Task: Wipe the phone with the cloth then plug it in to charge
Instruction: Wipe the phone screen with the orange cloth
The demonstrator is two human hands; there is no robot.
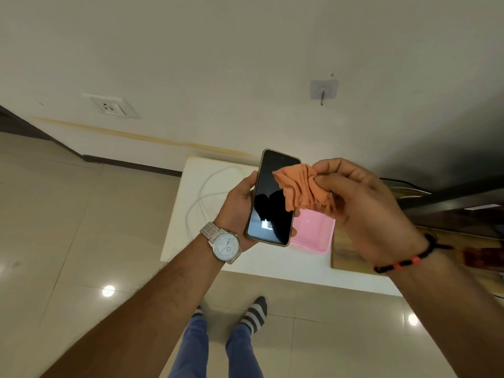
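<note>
A crumpled orange cloth (302, 188) is being pinched between the curled fingers and thumb of the right hand (362, 203), and its loose folds are being laid against the upper right part of the phone's dark screen. The phone (274, 197) is being gripped by the left hand (240, 205), the thumb being pressed along its left edge and the fingertips being wrapped round from behind at the right edge; it is being held screen-up, tilted, above the white table (245, 264). A silver watch (225, 245) is being worn on the left wrist and a black beaded bracelet (403, 264) on the right. On the table a white cable (203, 199) is being left in loose loops, and a pink tray (316, 236) is being partly hidden behind the phone. A wall socket (110, 106) is being shown well to the left, and striped socks (255, 315) below on the tiled floor.
</note>
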